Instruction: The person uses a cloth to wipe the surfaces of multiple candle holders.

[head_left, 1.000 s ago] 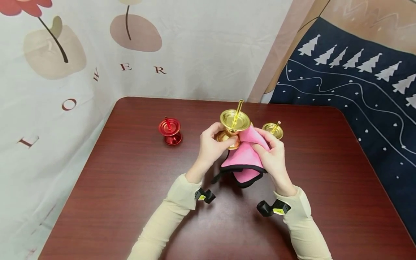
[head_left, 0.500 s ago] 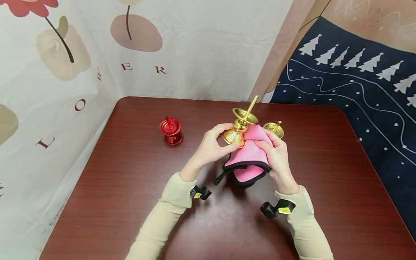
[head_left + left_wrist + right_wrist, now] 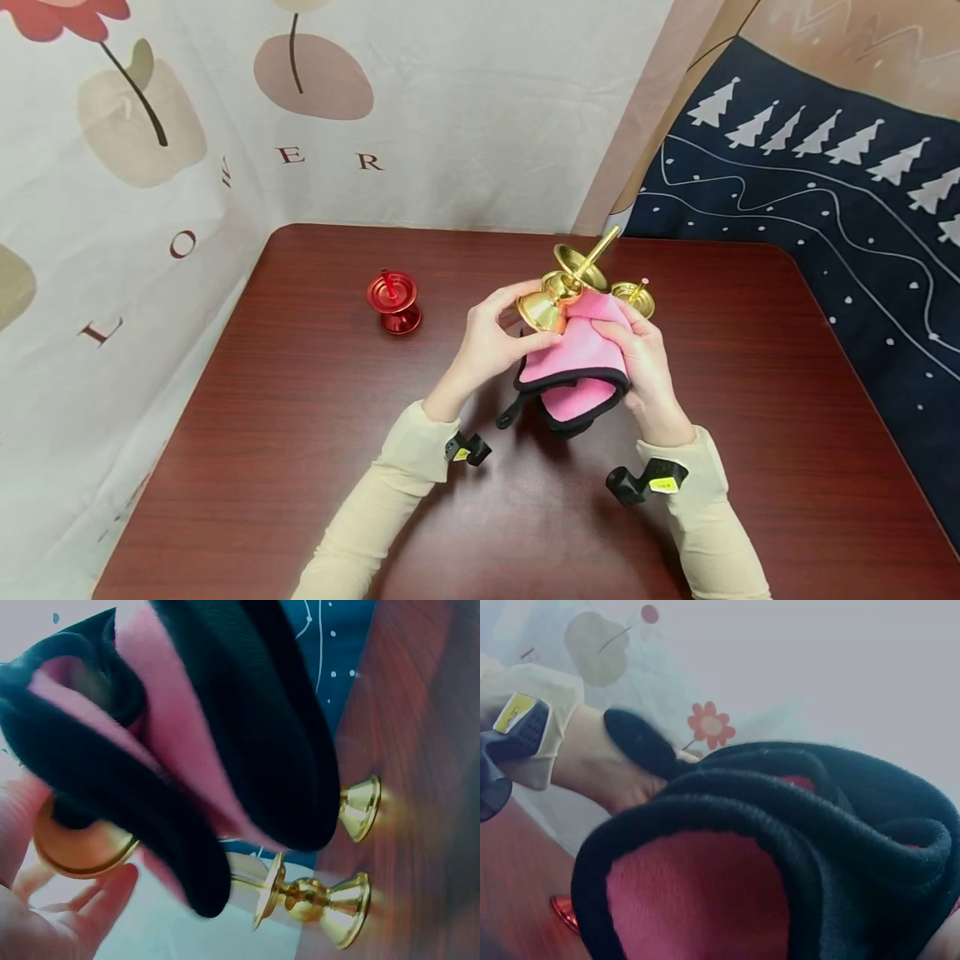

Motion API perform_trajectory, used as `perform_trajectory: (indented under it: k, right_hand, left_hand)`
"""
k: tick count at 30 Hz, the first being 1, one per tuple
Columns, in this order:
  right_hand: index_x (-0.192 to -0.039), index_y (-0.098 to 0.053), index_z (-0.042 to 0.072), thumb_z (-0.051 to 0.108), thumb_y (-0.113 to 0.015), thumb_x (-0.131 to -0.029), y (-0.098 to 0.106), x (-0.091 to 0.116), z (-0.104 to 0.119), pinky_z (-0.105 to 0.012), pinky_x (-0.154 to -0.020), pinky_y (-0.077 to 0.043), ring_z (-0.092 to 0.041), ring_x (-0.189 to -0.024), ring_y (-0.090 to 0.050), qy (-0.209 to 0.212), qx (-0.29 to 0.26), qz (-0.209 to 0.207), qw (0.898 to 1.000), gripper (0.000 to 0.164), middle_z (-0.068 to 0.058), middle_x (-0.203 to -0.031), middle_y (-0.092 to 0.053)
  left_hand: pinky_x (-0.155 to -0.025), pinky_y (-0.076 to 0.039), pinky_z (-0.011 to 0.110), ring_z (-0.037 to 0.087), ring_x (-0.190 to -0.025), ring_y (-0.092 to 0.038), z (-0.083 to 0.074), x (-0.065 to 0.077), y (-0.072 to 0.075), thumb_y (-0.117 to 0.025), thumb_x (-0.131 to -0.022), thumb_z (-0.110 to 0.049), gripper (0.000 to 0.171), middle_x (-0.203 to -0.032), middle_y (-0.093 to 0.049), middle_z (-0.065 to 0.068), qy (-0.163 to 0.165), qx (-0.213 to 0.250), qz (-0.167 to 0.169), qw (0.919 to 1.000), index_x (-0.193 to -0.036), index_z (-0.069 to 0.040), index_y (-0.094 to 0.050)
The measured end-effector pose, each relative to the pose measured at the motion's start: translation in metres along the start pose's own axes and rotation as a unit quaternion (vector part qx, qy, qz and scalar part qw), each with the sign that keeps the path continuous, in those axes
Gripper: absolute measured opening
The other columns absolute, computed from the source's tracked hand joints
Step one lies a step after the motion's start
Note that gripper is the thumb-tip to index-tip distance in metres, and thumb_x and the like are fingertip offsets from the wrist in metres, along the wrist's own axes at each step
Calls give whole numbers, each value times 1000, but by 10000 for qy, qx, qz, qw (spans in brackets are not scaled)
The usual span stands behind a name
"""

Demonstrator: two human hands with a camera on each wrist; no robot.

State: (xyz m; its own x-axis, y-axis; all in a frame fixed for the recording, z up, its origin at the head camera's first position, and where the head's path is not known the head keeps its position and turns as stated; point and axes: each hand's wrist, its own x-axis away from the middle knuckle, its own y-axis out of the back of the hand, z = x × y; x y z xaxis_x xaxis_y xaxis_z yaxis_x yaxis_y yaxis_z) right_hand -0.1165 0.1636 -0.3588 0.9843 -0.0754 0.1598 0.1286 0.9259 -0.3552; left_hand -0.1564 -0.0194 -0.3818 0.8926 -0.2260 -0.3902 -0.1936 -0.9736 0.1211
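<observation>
In the head view, my left hand (image 3: 489, 337) grips the base of a shiny gold candle holder (image 3: 542, 312), thumb below and fingers above. It is raised off the table, with its dish and thin gold stick tilted to the right. Pinched in my right hand (image 3: 647, 367) is a folded pink cloth (image 3: 576, 354) with black edging, pressed against the holder's stem and side. A black hanging loop (image 3: 512, 412) dangles from its lower left corner. The left wrist view shows the held holder's round base (image 3: 82, 847) partly behind the cloth. My right fingertips are mostly hidden by the cloth.
A red candle holder (image 3: 393, 302) stands upright on the brown table (image 3: 315, 417), left of my hands. Another gold holder (image 3: 633, 298) stands behind my right hand. Two standing gold holders, one nearer (image 3: 345, 911) and one farther (image 3: 361, 808), show in the left wrist view.
The held candle holder has gone from nearly upright to leaning well to the right. Both hands and the cloth have shifted slightly right. The other holders stay where they were.
</observation>
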Motion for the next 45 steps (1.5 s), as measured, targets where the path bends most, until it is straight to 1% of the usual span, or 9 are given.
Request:
perform_trajectory:
  k: [8, 14, 17, 20, 25, 30, 34, 38, 45]
  right_hand:
    - [-100, -69, 23, -1, -53, -90, -6, 0, -3, -21, -62, -52, -10, -72, -64, 313, -188, -159, 9992, 31, 1, -91, -66]
    - [-110, -66, 5, -3, -63, -83, -11, -2, -14, -20, -62, -50, -8, -72, -60, 1392, 1084, -563, 9827, 28, 4, -90, -66]
    - [-111, -64, -5, -6, -65, -79, -12, 1, -20, -17, -65, -49, -6, -75, -58, 2167, 2012, -588, 9535, 32, -2, -94, -67]
    - [-107, -65, -7, -11, -64, -75, -12, 5, -23, -14, -71, -46, -6, -82, -57, 3099, 2725, -535, 9093, 33, -14, -98, -67]
    - [-104, -68, -4, -13, -59, -72, -15, 10, -15, -18, -79, -44, -14, -91, -58, 4341, 3140, -378, 8435, 35, -19, -99, -66]
    - [-104, -69, -1, -4, -62, -77, -19, 10, 0, -24, -87, -46, -26, -96, -59, 4996, 3264, -298, 8018, 28, -18, -102, -66]
    - [-103, -69, -1, -6, -65, -77, -18, 7, 2, -27, -93, -45, -33, -100, -57, 5232, 3504, 138, 7767, 26, -20, -102, -63]
    - [-100, -70, -3, -10, -68, -74, -16, 4, -3, -24, -89, -46, -32, -100, -57, 5217, 3328, 337, 7848, 27, -22, -102, -62]
    - [-96, -69, -8, -17, -61, -73, -8, -5, -15, -21, -82, -44, -14, -96, -58, 4550, 2633, 408, 8497, 26, -22, -97, -64]
  left_hand:
    - [-87, -49, 34, 20, -99, -60, 4, 2, -16, -78, -63, 13, 62, -113, -60, 23, 128, 1104, -824, 9904, -119, 10, -51]
    - [-87, -50, 36, 19, -97, -61, 2, 2, -25, -76, -64, 16, 61, -109, -59, 24, -110, 1443, -1286, 9811, -118, 10, -50]
    - [-85, -51, 36, 28, -95, -62, 0, 1, -26, -76, -63, 15, 59, -106, -58, 24, -210, 1452, -1464, 9783, -116, 10, -50]
    - [-83, -51, 36, 35, -92, -62, 0, 0, -25, -76, -63, 15, 58, -102, -58, 25, -229, 1412, -1548, 9775, -115, 10, -50]
    - [-84, -51, 38, 32, -92, -61, 0, 0, -22, -79, -63, 11, 56, -101, -60, 25, -279, 957, -1632, 9816, -113, 10, -53]
    - [-85, -50, 43, 29, -94, -59, 1, 2, -20, -80, -63, 11, 57, -103, -59, 28, -402, 707, -1517, 9851, -113, 12, -53]
    - [-85, -51, 38, 17, -93, -60, -6, 2, -18, -75, -65, 16, 55, -105, -59, 24, -338, 1218, -1472, 9810, -114, 14, -51]
    - [-82, -51, 31, 11, -90, -62, -11, 2, -16, -69, -68, 17, 51, -102, -61, 15, -209, 1964, -1435, 9697, -115, 18, -50]
    - [-71, -52, 22, 11, -86, -63, -8, 1, -14, -65, -73, 13, 45, -98, -65, 9, 450, 2363, -1568, 9579, -116, 16, -53]
